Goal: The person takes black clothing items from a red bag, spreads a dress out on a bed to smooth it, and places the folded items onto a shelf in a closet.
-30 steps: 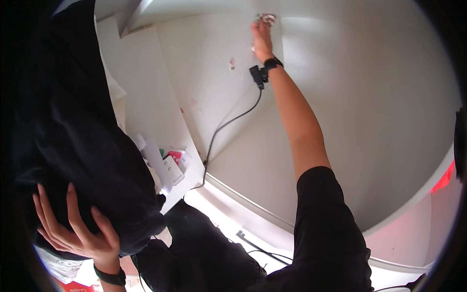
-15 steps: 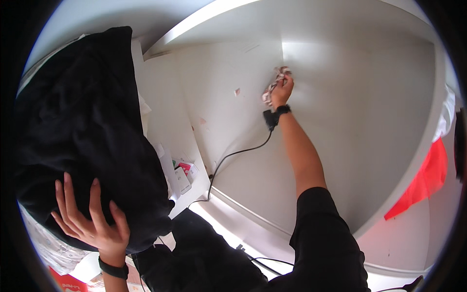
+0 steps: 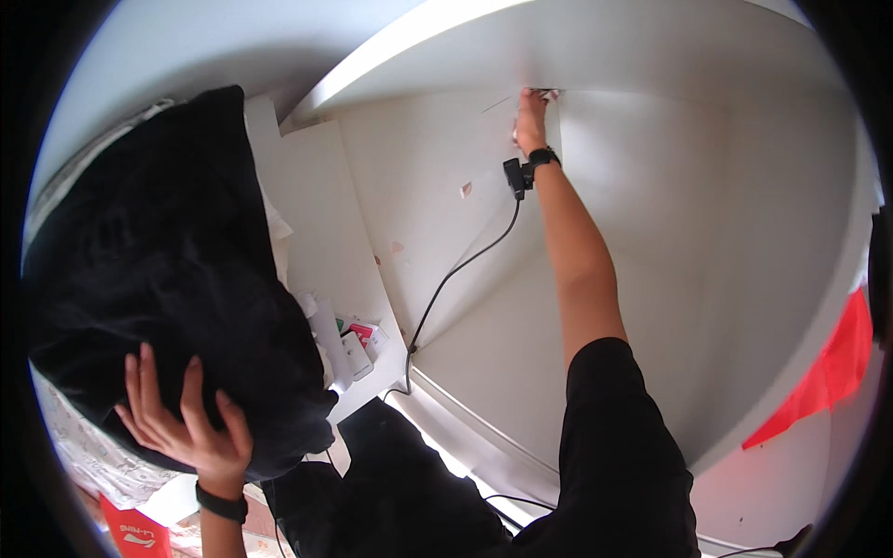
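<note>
My right hand [image 3: 530,126] reaches deep into a white cabinet compartment [image 3: 670,205], up at the back corner under its top panel. A patterned brown-and-white cloth [image 3: 551,95] is in its fingers, mostly hidden by the hand, with small parts showing at the edges. On that wrist sits a black strap with a small black device [image 3: 514,177], from which a black cable runs down. My left hand [image 3: 191,428] lies with fingers spread on a large bundle of black fabric [image 3: 177,251] at the left, and a black band circles its wrist.
A white ledge [image 3: 339,205] beside the black bundle carries a white phone-like object [image 3: 356,355] and small cards. The black cable [image 3: 442,284] crosses the compartment. Red cloth [image 3: 823,372] hangs at the right. A red bag [image 3: 135,530] is at lower left.
My right hand has moved up with the cloth, from the compartment's back corner to just under its top panel. The left hand stays on the black fabric; the whole view has shifted slightly.
</note>
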`<action>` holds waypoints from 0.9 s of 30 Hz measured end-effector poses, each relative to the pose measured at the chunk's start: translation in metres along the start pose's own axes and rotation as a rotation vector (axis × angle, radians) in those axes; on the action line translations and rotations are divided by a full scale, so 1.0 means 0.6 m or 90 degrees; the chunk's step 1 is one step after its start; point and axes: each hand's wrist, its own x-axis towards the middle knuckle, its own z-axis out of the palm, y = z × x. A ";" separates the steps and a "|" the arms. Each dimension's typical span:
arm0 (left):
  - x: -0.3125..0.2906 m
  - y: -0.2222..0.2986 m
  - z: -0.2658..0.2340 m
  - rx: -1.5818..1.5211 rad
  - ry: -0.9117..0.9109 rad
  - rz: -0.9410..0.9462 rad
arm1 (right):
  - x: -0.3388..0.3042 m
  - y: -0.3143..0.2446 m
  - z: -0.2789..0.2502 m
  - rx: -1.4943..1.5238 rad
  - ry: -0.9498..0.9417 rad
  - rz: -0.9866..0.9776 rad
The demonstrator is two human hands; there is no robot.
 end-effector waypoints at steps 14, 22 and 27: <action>0.001 0.011 -0.008 -0.066 0.026 -0.018 | -0.320 -0.285 0.019 0.327 0.023 -0.166; 0.004 0.013 -0.013 -0.084 0.028 -0.039 | -0.339 -0.218 -0.025 0.513 -0.029 0.096; -0.004 0.011 -0.006 -0.063 0.029 -0.040 | -0.232 -0.285 -0.071 0.438 -0.198 -0.121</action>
